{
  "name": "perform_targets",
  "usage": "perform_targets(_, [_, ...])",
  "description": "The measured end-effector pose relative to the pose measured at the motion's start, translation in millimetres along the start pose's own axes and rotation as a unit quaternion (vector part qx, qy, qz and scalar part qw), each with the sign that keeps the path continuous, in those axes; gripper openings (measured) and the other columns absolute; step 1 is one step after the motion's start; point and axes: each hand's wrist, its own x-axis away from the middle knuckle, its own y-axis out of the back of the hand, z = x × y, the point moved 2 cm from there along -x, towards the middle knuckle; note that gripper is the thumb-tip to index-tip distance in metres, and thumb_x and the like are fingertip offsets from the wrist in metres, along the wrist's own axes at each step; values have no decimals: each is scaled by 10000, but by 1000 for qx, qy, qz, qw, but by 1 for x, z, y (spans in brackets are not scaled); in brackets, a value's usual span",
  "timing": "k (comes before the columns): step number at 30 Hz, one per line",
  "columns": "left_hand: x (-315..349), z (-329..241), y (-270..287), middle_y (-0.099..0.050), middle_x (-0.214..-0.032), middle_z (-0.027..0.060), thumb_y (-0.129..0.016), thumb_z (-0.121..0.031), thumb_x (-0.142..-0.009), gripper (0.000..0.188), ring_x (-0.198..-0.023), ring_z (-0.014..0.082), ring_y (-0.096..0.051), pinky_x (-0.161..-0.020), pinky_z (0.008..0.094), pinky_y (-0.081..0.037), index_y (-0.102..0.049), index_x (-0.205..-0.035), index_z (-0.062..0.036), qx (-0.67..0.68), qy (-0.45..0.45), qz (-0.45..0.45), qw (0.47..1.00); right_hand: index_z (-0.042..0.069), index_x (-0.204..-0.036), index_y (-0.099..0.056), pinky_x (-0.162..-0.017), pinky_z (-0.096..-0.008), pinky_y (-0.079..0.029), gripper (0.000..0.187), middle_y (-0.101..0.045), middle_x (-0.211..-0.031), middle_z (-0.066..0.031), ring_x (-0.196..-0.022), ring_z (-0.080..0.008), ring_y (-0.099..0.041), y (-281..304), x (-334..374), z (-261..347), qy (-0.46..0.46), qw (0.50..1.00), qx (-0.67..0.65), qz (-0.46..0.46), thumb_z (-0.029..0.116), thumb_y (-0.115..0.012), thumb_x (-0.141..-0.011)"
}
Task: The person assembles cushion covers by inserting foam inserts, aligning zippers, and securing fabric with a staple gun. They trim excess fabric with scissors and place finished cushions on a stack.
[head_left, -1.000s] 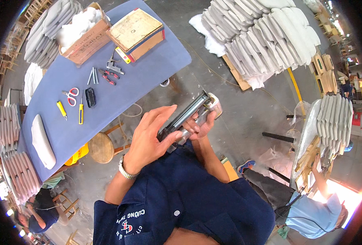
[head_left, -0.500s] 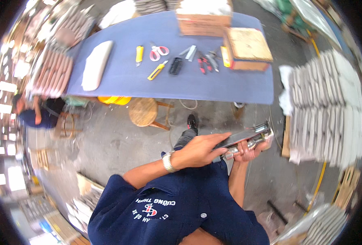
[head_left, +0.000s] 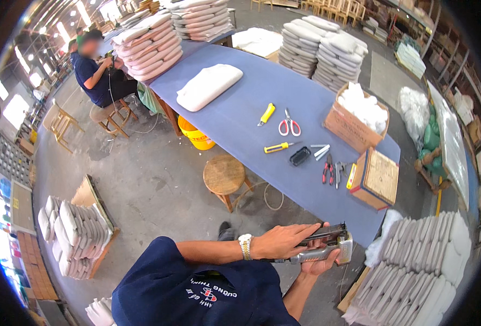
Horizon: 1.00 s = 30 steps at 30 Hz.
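Note:
A pneumatic staple gun (head_left: 311, 254) with a silver body and black magazine is held in front of my waist, past the near edge of the table. My right hand (head_left: 321, 264) wraps round its silver body from below. My left hand (head_left: 284, 242), with a metal watch at its wrist, lies over the gun's black magazine, fingers bent along it. On the blue table are a yellow cutter (head_left: 266, 114), red-handled snips (head_left: 289, 126), a yellow-handled screwdriver (head_left: 278, 147), a black tray (head_left: 300, 156), staple strips (head_left: 322, 152) and red-black pliers (head_left: 328, 169).
The blue table (head_left: 224, 130) also bears a white cushion (head_left: 209, 88), a carton of white stuffing (head_left: 354, 127) and a wood-topped box (head_left: 378, 176). A stool (head_left: 224, 175) and yellow bucket (head_left: 196, 135) stand beside it. Stacked cushions (head_left: 414, 271) rise at right. Another person (head_left: 91, 76) sits far left.
My view has turned, so the table now slants and more of the room shows. Both hands still hold the staple gun, which now appears lower in the picture.

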Motion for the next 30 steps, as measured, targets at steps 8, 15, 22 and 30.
perform_targets(8, [68, 54, 106, -502, -1512, 231, -689, -226, -936, 844, -1271, 374, -610, -900, 442, -597, -233, -1619, -30, 3, 35, -111, 993, 57, -1420, -521, -667, -299, -391, 684, -636, -903, -65, -712, -140, -505, -78, -15, -108, -123, 984, 53, 118, 552, -655, -967])
perform_targets(15, [193, 137, 200, -505, -1498, 244, -709, -271, -932, 779, -1333, 401, -534, -1111, 454, -459, -346, -1573, -19, -39, 94, -217, 971, 17, -1307, -597, -660, -364, -547, 460, -682, -919, -80, -729, -212, -644, -157, -1, -246, -158, 969, 111, 151, 79, -781, -890])
perform_targets(22, [352, 209, 242, -598, -1405, 240, -730, -321, -928, 698, -1268, 404, -595, -1049, 458, -503, -472, -1502, -20, -47, 347, -267, 898, -39, -1096, -656, -591, -295, -548, 388, -705, -891, -88, -665, -136, -644, -219, -45, -327, -165, 815, 530, 169, 94, -883, -812])
perform_targets(30, [394, 288, 268, -688, -1312, 213, -741, -312, -949, 611, -1127, 317, -721, -927, 420, -572, -550, -1462, -40, 94, 422, -367, 824, 66, -1480, -511, -1024, -384, -508, 824, -581, -1358, -152, -1207, -295, -617, -233, -158, -442, 14, 647, 690, 324, 53, -881, -744])
